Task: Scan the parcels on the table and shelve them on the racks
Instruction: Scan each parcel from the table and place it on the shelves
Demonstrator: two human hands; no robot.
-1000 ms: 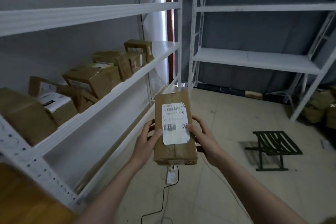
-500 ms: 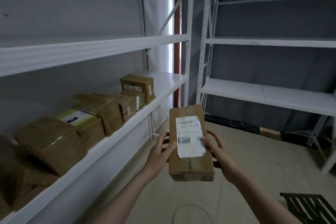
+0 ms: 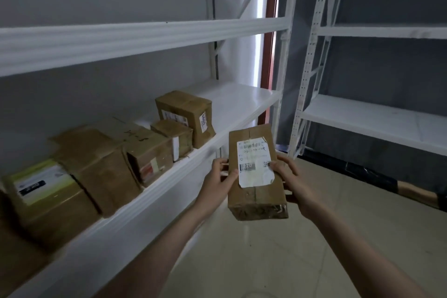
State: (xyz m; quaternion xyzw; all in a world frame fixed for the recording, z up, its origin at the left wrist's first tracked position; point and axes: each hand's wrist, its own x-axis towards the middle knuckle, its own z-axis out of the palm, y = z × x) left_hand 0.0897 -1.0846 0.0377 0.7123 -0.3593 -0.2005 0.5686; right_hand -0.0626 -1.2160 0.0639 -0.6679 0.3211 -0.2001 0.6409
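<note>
Gripping a brown cardboard parcel (image 3: pixel 256 172) from both sides, the left hand (image 3: pixel 217 182) and right hand (image 3: pixel 291 180) are seen in front of the rack, with the parcel held in the air just off the front edge of the middle shelf (image 3: pixel 169 176). The left fingers are curled round the parcel's left edge with the thumb laid on its top face; the right thumb is pressed onto the white shipping label (image 3: pixel 255 161), the other right fingers being wrapped underneath. A barcode, a small QR code and a dark block reading roughly "20" are noted on the label; the remaining print cannot be read.

Five shelved parcels (image 3: pixel 106 167) are lined up along the shelf from its left end, the farthest box (image 3: pixel 186 116) bearing small labels too blurred to read. The right end of the shelf board (image 3: pixel 244 99), beyond that box, is seen bare. A second rack (image 3: pixel 367 113) is standing to the right, over tiled floor (image 3: pixel 302 249).
</note>
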